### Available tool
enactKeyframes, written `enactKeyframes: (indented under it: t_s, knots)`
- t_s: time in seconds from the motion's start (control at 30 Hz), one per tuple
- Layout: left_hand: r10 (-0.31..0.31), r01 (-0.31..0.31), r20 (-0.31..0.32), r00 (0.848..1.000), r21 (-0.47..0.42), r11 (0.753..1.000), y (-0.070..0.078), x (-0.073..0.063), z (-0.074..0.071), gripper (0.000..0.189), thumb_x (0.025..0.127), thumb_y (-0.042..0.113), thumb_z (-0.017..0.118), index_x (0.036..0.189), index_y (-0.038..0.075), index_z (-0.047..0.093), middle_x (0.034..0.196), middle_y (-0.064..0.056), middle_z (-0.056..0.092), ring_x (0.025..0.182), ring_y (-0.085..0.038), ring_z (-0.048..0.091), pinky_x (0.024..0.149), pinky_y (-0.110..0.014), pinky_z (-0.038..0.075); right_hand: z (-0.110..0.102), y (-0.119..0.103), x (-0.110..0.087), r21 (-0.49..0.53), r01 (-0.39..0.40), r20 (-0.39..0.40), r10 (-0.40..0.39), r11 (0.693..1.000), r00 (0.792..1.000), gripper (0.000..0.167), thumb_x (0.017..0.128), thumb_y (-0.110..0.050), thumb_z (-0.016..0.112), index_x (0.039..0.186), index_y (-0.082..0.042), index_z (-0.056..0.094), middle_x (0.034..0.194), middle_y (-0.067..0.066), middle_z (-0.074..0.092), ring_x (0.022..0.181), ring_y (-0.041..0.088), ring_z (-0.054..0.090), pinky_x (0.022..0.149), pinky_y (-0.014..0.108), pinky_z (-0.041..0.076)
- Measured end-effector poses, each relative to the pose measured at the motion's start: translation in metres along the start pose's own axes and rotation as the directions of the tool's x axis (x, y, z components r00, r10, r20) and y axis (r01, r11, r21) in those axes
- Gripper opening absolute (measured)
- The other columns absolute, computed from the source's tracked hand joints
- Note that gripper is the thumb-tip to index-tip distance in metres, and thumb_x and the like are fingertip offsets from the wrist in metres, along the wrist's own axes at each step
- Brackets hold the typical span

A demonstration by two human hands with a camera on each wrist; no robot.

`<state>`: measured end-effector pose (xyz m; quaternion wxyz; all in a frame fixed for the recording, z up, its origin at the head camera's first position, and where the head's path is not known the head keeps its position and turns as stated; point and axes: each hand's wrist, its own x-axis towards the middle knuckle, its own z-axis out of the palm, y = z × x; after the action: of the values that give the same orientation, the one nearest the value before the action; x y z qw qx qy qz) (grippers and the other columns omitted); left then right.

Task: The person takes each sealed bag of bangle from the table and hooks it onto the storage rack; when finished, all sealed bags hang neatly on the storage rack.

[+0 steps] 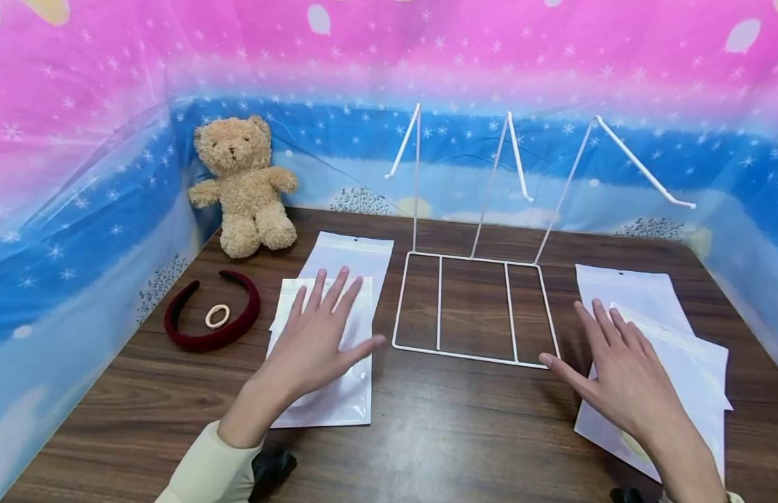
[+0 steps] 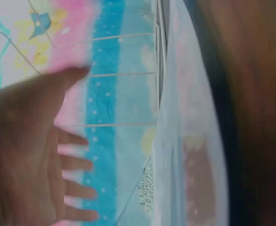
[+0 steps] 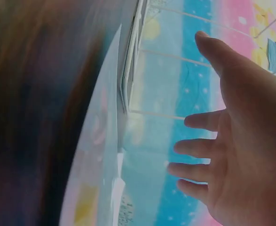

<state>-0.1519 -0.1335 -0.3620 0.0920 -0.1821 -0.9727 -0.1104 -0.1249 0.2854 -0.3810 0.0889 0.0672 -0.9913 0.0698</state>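
My left hand (image 1: 316,346), palm down with fingers spread, hovers over a white zip pouch (image 1: 357,405). A second white pouch (image 1: 363,255) lies partly under that one. On the other side my right hand (image 1: 630,381) is likewise spread flat above several overlapping white pouches (image 1: 697,363). Both wrist views show a gap between palm and pouches; neither the left palm (image 2: 25,155) nor the right palm (image 3: 251,155) holds anything. Between the hands stands a white wire rack (image 1: 477,356) with three uprights, each ending in a downward-slanting arm. The right thumb overlaps the rack's front corner in the head view.
A tan teddy bear (image 1: 247,185) sits at the back left against the printed curtain (image 1: 338,119). In front of it a dark red headband (image 1: 253,307) lies on the brown wooden table (image 1: 451,433), with a small light-coloured ring (image 1: 217,316) inside its curve.
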Motion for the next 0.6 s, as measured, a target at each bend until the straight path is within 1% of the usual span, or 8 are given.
enactKeyframes:
  t_s: [0.1, 0.13, 0.2, 0.3, 0.4, 0.47, 0.53, 0.6]
  knots:
    - [-0.124, 0.122, -0.033, 0.992, -0.057, 0.991, -0.007, -0.011, -0.007, 0.080, 0.094, 0.062, 0.050, 0.150, 0.007, 0.039, 0.150, -0.017, 0.040, 0.138, -0.038, 0.034, 0.106, -0.056, 0.033, 0.000, -0.001, 0.003, 0.049, 0.018, 0.021, -0.019, 0.999, 1.000, 0.107, 0.084, -0.074, 0.053, 0.157, -0.006, 0.015, 0.153, 0.030, 0.027, 0.134, 0.053, 0.027, 0.105, 0.067, 0.019]
    - [-0.171, 0.168, -0.044, 0.984, -0.075, 0.983, -0.011, -0.017, -0.009, 0.075, 0.094, 0.058, 0.053, 0.146, 0.005, 0.045, 0.141, -0.019, 0.049, 0.130, -0.038, 0.044, 0.099, -0.056, 0.040, 0.000, -0.002, 0.004, 0.067, 0.028, 0.028, -0.030, 0.997, 0.999, 0.107, 0.084, -0.074, 0.054, 0.157, -0.005, 0.017, 0.151, 0.031, 0.029, 0.132, 0.053, 0.030, 0.103, 0.068, 0.022]
    - [-0.251, 0.245, -0.063, 0.966, -0.086, 0.966, -0.019, -0.030, -0.014, 0.066, 0.094, 0.050, 0.060, 0.136, 0.000, 0.054, 0.125, -0.021, 0.058, 0.113, -0.038, 0.055, 0.083, -0.056, 0.050, -0.002, -0.003, 0.008, 0.104, 0.046, 0.044, -0.051, 0.993, 0.998, 0.106, 0.083, -0.073, 0.056, 0.156, -0.004, 0.019, 0.149, 0.031, 0.034, 0.130, 0.054, 0.033, 0.101, 0.069, 0.025]
    - [-0.360, 0.359, -0.010, 0.933, -0.059, 0.932, -0.033, -0.049, -0.019, 0.062, 0.091, 0.049, 0.064, 0.123, -0.003, 0.060, 0.105, -0.020, 0.059, 0.092, -0.036, 0.058, 0.063, -0.053, 0.051, -0.001, -0.005, 0.012, 0.136, 0.065, 0.083, -0.077, 0.988, 0.994, 0.106, 0.083, -0.073, 0.057, 0.154, -0.002, 0.023, 0.146, 0.032, 0.037, 0.129, 0.053, 0.035, 0.100, 0.068, 0.027]
    - [-0.429, 0.433, 0.096, 0.898, -0.026, 0.901, -0.045, -0.061, -0.022, 0.068, 0.088, 0.057, 0.065, 0.114, -0.005, 0.059, 0.096, -0.019, 0.056, 0.083, -0.033, 0.056, 0.057, -0.050, 0.049, 0.002, -0.005, 0.017, 0.144, 0.071, 0.138, -0.091, 0.987, 0.986, 0.107, 0.083, -0.073, 0.057, 0.153, 0.001, 0.025, 0.147, 0.033, 0.035, 0.130, 0.054, 0.034, 0.101, 0.068, 0.026]
    - [-0.450, 0.459, 0.168, 0.877, -0.013, 0.888, -0.051, -0.064, -0.022, 0.075, 0.084, 0.064, 0.064, 0.111, -0.006, 0.057, 0.094, -0.018, 0.055, 0.080, -0.031, 0.054, 0.057, -0.049, 0.048, 0.005, -0.004, 0.018, 0.156, 0.064, 0.178, -0.092, 0.986, 0.980, 0.107, 0.083, -0.072, 0.057, 0.153, 0.002, 0.026, 0.148, 0.034, 0.031, 0.131, 0.054, 0.031, 0.101, 0.069, 0.026]
    - [-0.454, 0.467, 0.209, 0.866, -0.016, 0.884, -0.056, -0.064, -0.021, 0.080, 0.081, 0.069, 0.064, 0.110, -0.006, 0.057, 0.096, -0.018, 0.055, 0.080, -0.030, 0.053, 0.059, -0.049, 0.048, 0.008, 0.000, 0.020, 0.176, 0.053, 0.211, -0.090, 0.983, 0.973, 0.105, 0.084, -0.071, 0.058, 0.153, 0.002, 0.026, 0.150, 0.034, 0.028, 0.132, 0.055, 0.029, 0.100, 0.069, 0.026]
    - [-0.449, 0.465, 0.220, 0.866, -0.023, 0.885, -0.061, -0.063, -0.020, 0.081, 0.078, 0.070, 0.066, 0.108, -0.004, 0.056, 0.096, -0.017, 0.055, 0.080, -0.029, 0.053, 0.060, -0.047, 0.048, 0.011, 0.003, 0.021, 0.211, 0.048, 0.236, -0.099, 0.976, 0.967, 0.103, 0.085, -0.068, 0.060, 0.152, 0.002, 0.026, 0.152, 0.033, 0.026, 0.133, 0.055, 0.027, 0.099, 0.070, 0.027]
